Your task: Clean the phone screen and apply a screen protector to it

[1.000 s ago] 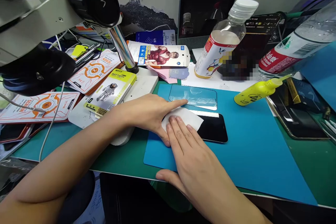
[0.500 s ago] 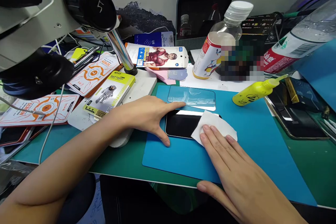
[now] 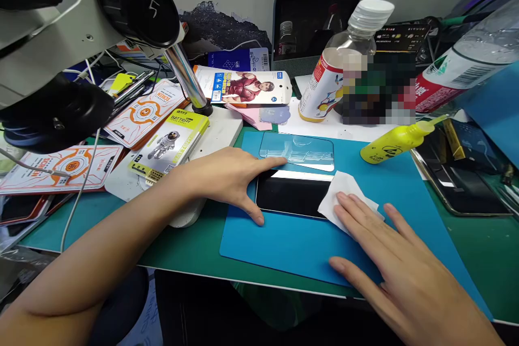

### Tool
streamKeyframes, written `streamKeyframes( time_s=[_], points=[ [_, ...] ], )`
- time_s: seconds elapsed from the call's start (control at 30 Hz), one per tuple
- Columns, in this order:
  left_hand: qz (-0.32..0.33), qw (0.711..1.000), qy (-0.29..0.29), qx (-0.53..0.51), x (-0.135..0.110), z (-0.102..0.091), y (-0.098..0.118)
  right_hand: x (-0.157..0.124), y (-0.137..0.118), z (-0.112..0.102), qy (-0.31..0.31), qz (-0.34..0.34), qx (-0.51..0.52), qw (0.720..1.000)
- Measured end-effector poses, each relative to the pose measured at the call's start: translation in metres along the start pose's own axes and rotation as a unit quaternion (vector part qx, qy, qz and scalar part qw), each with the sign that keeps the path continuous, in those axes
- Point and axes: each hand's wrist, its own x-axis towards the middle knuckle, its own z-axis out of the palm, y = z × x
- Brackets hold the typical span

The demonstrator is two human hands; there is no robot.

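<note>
A black phone (image 3: 292, 194) lies screen up on the blue mat (image 3: 292, 243). My left hand (image 3: 227, 175) braces its left end, thumb at the near corner and forefinger along the far edge, fingers spread. My right hand (image 3: 389, 259) lies flat with stretched fingers pressing a white wipe (image 3: 336, 200) onto the phone's right end. A clear screen protector (image 3: 298, 150) rests on the mat just behind the phone.
A microscope head (image 3: 81, 27) hangs over the left, its white base (image 3: 214, 130) under packets. A yellow squeeze bottle (image 3: 395, 143), two drink bottles (image 3: 336, 73) and another phone (image 3: 462, 184) stand to the right. The green table edge (image 3: 194, 267) runs near me.
My right hand has slid the white wipe from the phone's left end across the screen to its right end. My left hand has stayed on the phone's left end.
</note>
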Motion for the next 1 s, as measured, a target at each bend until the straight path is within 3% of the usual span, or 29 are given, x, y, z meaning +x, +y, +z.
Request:
streamKeyframes(
  time_s=[0.3, 0.7, 1.0],
  points=[
    [-0.003, 1.000, -0.006, -0.006, 0.002, -0.002, 0.002, 0.005, 0.008, -0.002, 0.064, 0.031, 0.110, 0.991],
    [0.002, 1.000, -0.001, -0.010, 0.002, 0.000, 0.000, 0.014, 0.025, -0.004, 0.053, 0.023, 0.064, 0.996],
    [0.006, 1.000, 0.002, -0.023, 0.001, 0.000, -0.001, 0.018, 0.052, -0.011, 0.047, -0.012, 0.125, 0.991]
  ],
)
